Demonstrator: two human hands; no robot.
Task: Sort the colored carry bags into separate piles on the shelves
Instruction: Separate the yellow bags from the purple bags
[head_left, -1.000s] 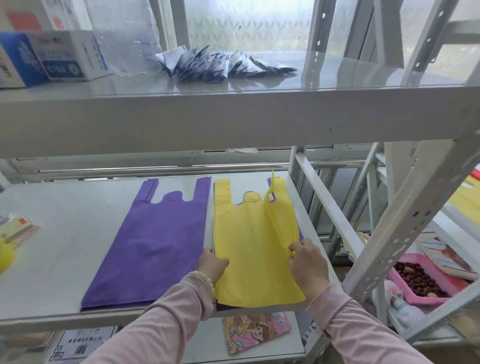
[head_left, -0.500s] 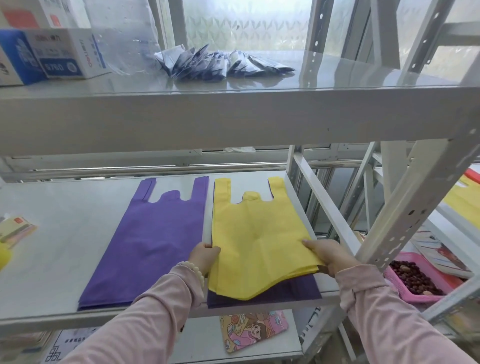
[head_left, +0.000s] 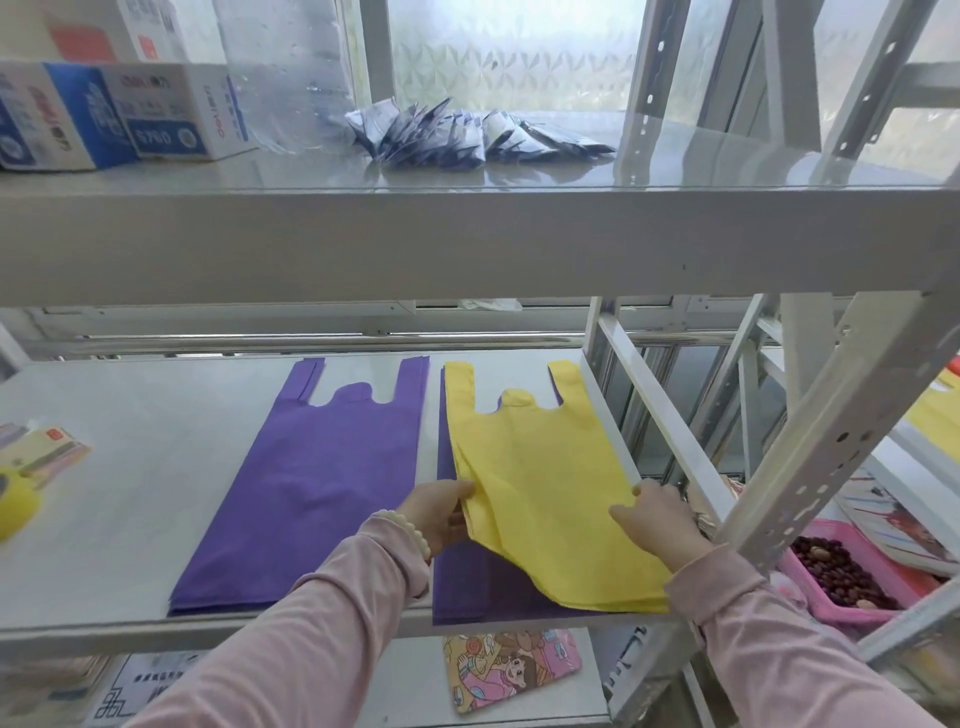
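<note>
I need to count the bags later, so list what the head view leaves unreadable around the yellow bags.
- Purple bags under the yellow bags: mostly covered, count unclear.
- Left hand fingertips: tucked under the yellow edge.
- Right hand: whether it grips or only presses is unclear.
- Yellow object: blurred, cut off at the left edge.

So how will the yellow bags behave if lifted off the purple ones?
Probably floppy: the yellow bags already sag and crease between the left hand and right hand. Likely light, being thin fabric. The layers may slide apart, as their lower edges look fanned.
</note>
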